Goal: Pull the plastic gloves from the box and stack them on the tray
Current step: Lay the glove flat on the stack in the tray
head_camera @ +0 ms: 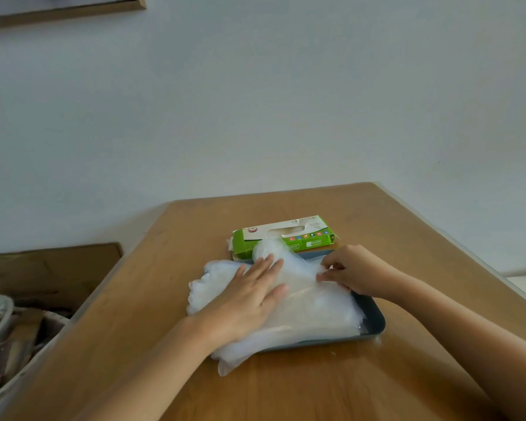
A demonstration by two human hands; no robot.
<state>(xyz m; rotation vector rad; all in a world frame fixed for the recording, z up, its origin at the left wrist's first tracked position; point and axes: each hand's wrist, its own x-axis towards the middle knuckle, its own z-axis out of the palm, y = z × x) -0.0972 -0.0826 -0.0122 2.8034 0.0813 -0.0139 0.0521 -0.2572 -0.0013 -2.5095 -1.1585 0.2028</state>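
A heap of clear plastic gloves [313, 311] lies on a dark blue-grey tray [374, 317] in the middle of the wooden table, spilling over the tray's left and front edges. My left hand [249, 299] presses flat on the pile with straight fingers. At the pile's right side, my right hand [349, 271] pinches the edge of a glove between thumb and fingers. The green and white glove box [286, 235] lies on its side just behind the tray, its left end flap open. More crumpled plastic [268, 247] bulges up in front of the box.
The wooden table [316, 384] ends at a pale wall behind and drops off on the left. An open cardboard box [43, 284] with a bucket and clutter stands on the floor to the left. A picture frame corner [134, 4] hangs top left.
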